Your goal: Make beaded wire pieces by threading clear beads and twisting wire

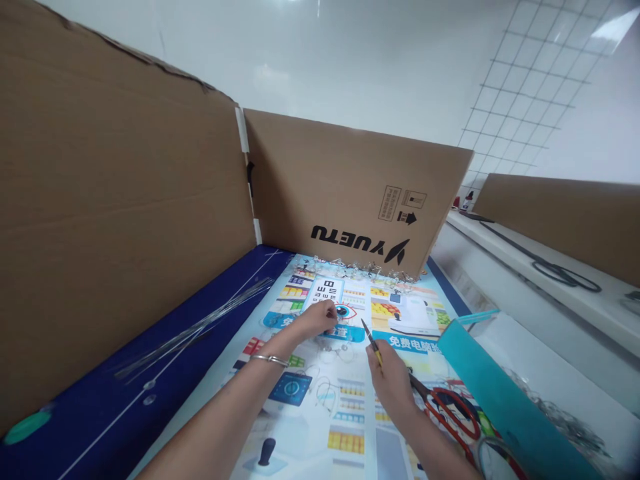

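Observation:
My left hand (320, 319) is closed in a pinch above the printed sheet (345, 393); what its fingertips hold is too small to make out. To its right, my right hand (391, 377) grips a slim pointed tool (371, 343) with a dark tip and a yellow-and-black handle, its point angled up and left. Thin bent wire pieces (335, 350) lie on the sheet just below my left hand. Close beside my right wrist rest scissors (453, 417) with red handles, partly hidden by the forearm.
Cardboard panels stand at the left (125, 200) and back (345, 180). Small wire shapes (360, 269) line the back panel's foot. A bundle of straight wires (210, 323) lies at left. The teal-sided box (505, 393) at right contains wire pieces. A white ledge (565, 267) bears a dark cable.

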{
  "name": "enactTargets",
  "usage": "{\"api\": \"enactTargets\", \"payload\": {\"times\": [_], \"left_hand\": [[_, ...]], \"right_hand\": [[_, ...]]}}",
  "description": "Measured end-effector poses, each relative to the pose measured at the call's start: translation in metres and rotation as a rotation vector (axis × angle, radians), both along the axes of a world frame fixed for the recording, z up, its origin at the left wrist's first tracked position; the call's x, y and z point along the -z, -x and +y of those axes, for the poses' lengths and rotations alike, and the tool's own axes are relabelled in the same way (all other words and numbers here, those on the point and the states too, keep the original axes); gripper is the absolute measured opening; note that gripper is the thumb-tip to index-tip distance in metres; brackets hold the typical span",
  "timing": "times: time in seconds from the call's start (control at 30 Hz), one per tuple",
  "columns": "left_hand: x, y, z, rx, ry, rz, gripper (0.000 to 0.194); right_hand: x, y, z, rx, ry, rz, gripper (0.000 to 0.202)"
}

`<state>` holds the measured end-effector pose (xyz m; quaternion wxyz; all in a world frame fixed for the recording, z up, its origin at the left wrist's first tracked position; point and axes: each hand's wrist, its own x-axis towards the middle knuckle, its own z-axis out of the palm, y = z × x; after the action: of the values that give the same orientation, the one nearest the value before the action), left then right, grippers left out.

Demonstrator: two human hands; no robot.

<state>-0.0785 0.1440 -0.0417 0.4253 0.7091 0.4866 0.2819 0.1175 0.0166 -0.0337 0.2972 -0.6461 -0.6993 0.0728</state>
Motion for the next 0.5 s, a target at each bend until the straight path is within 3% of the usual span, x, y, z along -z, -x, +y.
{"api": "enactTargets", "payload": {"times": [0.23,0.5], "left_hand": [[-0.011,-0.003,-0.012,0.09,0.185,-0.275,0.014],[-0.029,-0.008,-0.026,0.04,0.226,-0.497,0.018]], "right_hand": [[0.004,-0.003,0.003,0.01,-0.059,-0.118,0.023],[0.008,-0.005,0.004,0.025,-0.099,-0.08,0.024]]}}
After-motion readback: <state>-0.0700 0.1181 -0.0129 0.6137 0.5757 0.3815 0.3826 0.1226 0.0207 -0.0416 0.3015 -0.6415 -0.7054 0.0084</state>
